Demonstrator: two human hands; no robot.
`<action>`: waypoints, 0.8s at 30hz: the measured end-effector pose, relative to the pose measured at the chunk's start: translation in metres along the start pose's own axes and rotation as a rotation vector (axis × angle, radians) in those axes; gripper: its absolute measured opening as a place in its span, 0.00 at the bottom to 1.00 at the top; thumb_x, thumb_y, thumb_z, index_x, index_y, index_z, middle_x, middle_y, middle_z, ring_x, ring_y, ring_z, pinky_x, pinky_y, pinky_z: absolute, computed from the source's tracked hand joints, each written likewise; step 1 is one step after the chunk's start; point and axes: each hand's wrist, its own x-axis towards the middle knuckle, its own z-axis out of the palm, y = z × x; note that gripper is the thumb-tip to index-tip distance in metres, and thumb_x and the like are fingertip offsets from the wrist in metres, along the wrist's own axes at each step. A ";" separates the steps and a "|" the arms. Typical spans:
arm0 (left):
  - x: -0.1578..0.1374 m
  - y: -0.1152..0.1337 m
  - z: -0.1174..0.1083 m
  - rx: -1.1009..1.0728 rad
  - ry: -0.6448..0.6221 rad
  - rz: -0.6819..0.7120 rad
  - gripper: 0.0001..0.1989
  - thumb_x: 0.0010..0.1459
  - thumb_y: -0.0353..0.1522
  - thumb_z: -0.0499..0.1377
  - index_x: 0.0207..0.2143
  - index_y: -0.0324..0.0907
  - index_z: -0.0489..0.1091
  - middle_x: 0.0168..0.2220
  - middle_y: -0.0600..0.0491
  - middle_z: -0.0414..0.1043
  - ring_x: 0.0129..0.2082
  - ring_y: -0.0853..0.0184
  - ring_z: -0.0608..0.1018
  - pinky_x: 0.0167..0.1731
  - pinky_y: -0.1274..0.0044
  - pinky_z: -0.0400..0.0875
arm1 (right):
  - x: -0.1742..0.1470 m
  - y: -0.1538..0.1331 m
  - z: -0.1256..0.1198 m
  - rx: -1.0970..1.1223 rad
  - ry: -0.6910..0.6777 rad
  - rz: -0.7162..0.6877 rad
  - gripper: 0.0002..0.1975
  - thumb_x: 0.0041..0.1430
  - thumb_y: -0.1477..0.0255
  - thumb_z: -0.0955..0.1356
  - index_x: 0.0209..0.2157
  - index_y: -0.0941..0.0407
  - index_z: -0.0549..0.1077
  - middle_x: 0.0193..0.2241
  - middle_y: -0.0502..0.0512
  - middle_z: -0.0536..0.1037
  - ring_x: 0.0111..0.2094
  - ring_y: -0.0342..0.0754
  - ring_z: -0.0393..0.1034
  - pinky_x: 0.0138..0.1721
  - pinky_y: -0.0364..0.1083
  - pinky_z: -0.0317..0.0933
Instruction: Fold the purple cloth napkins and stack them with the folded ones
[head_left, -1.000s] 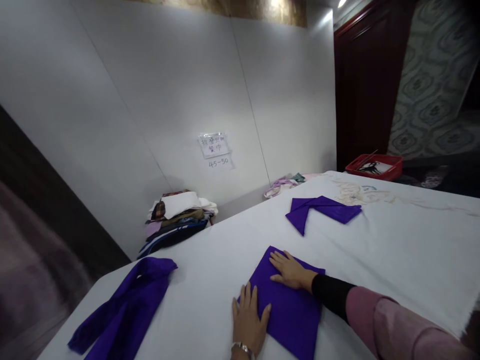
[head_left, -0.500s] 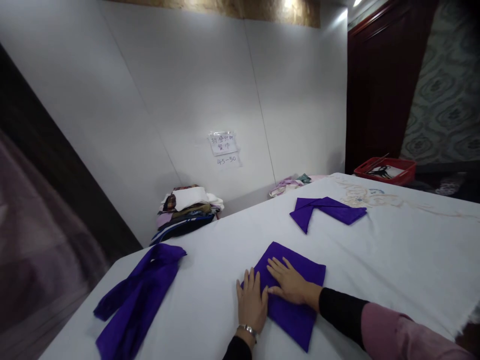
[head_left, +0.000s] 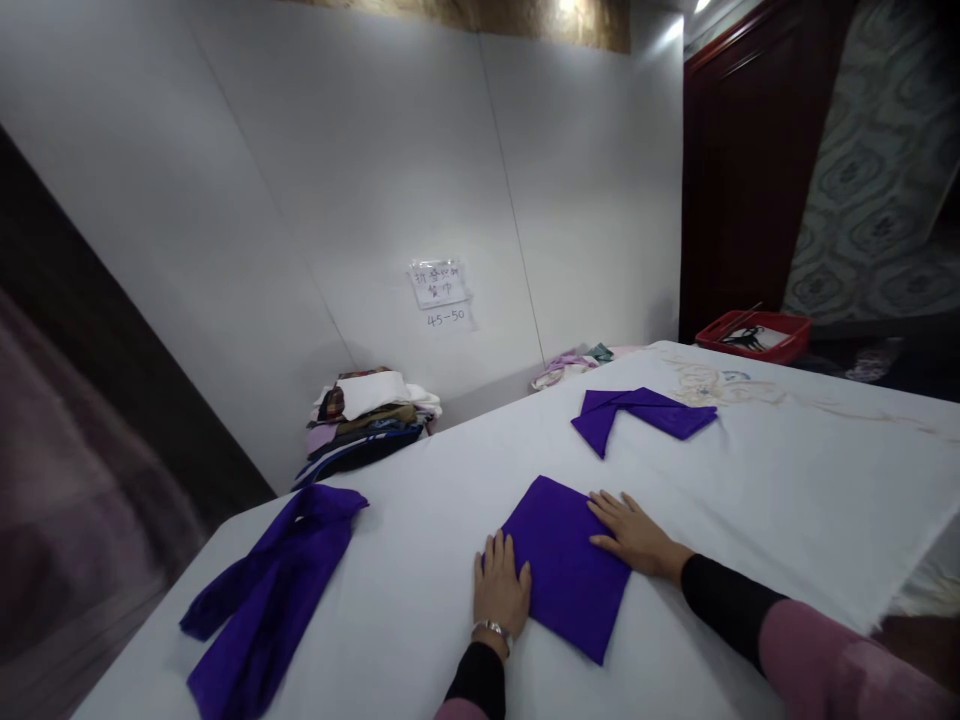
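A folded purple cloth napkin lies flat on the white tablecloth in front of me. My left hand rests flat on its left edge, fingers stretched out, with a silver bracelet at the wrist. On the napkin's upper right edge lies my right hand, palm down and fingers spread. Farther back is a second purple cloth, folded into a bent strip with pointed ends. At the left, a third purple cloth lies loosely crumpled.
Beyond the table's far edge sits a pile of folded fabrics. More cloths lie farther right. A red plastic basket holding dark items stands at the back right. A paper sign hangs on the white wall.
My right hand has slid from the napkin's middle to its right edge, uncovering the surface. My left hand stays at the left edge. The view has shifted slightly.
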 end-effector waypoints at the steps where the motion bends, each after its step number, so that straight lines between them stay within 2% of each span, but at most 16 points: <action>1: 0.001 0.000 0.000 0.007 0.004 0.001 0.28 0.62 0.37 0.39 0.62 0.35 0.51 0.64 0.46 0.46 0.64 0.58 0.49 0.60 0.62 0.45 | -0.002 0.003 -0.002 -0.009 -0.006 0.013 0.38 0.60 0.47 0.50 0.63 0.57 0.49 0.64 0.60 0.47 0.64 0.55 0.38 0.60 0.60 0.31; 5: 0.002 0.000 -0.001 0.024 0.007 0.009 0.28 0.62 0.37 0.39 0.62 0.35 0.52 0.64 0.45 0.46 0.64 0.58 0.50 0.60 0.62 0.46 | -0.001 -0.014 -0.004 -0.043 0.022 0.035 0.39 0.59 0.46 0.50 0.63 0.56 0.50 0.64 0.62 0.47 0.64 0.56 0.37 0.60 0.62 0.31; 8: 0.001 0.000 -0.001 -0.001 0.014 0.017 0.28 0.62 0.38 0.40 0.62 0.36 0.52 0.64 0.45 0.47 0.64 0.58 0.50 0.60 0.62 0.45 | 0.002 -0.035 0.003 -0.062 0.065 -0.066 0.39 0.59 0.46 0.50 0.63 0.56 0.48 0.64 0.61 0.45 0.64 0.55 0.34 0.60 0.60 0.29; 10: 0.001 0.000 0.001 -0.026 0.026 0.014 0.28 0.62 0.39 0.40 0.62 0.36 0.51 0.64 0.46 0.47 0.64 0.59 0.49 0.60 0.63 0.44 | 0.000 -0.038 0.008 -0.062 0.043 -0.097 0.40 0.58 0.46 0.50 0.63 0.57 0.49 0.64 0.62 0.46 0.64 0.56 0.35 0.60 0.60 0.31; 12: 0.001 0.001 0.003 -0.044 0.031 0.010 0.29 0.62 0.40 0.39 0.62 0.36 0.50 0.64 0.46 0.47 0.64 0.59 0.49 0.60 0.63 0.44 | -0.005 -0.028 0.011 -0.067 0.015 -0.066 0.40 0.58 0.45 0.50 0.63 0.57 0.50 0.63 0.63 0.47 0.64 0.57 0.37 0.60 0.61 0.34; 17: 0.000 0.000 0.006 -0.070 0.030 0.014 0.30 0.62 0.42 0.39 0.62 0.36 0.50 0.65 0.46 0.46 0.64 0.59 0.48 0.61 0.64 0.42 | -0.019 0.020 0.006 -0.109 0.009 0.066 0.39 0.59 0.46 0.50 0.63 0.56 0.50 0.63 0.61 0.49 0.63 0.57 0.40 0.60 0.61 0.35; 19: 0.000 0.001 0.005 -0.080 0.015 0.007 0.30 0.62 0.42 0.39 0.62 0.36 0.49 0.65 0.46 0.45 0.64 0.59 0.47 0.61 0.64 0.42 | -0.022 0.025 0.000 -0.124 0.013 0.116 0.39 0.59 0.47 0.50 0.63 0.57 0.50 0.63 0.61 0.49 0.63 0.57 0.39 0.59 0.62 0.35; 21: 0.000 0.002 0.001 -0.092 -0.006 -0.002 0.29 0.62 0.42 0.39 0.62 0.37 0.49 0.65 0.46 0.45 0.64 0.59 0.46 0.61 0.64 0.41 | -0.022 0.015 -0.003 -0.134 0.045 0.117 0.39 0.59 0.47 0.50 0.63 0.58 0.50 0.63 0.62 0.48 0.64 0.57 0.37 0.59 0.63 0.34; 24: -0.001 0.009 -0.006 -0.087 0.024 0.012 0.29 0.62 0.41 0.41 0.62 0.36 0.50 0.65 0.45 0.42 0.65 0.57 0.44 0.61 0.61 0.40 | -0.018 -0.018 -0.001 -0.119 0.084 -0.019 0.38 0.59 0.47 0.50 0.63 0.58 0.50 0.64 0.61 0.47 0.64 0.55 0.36 0.60 0.60 0.32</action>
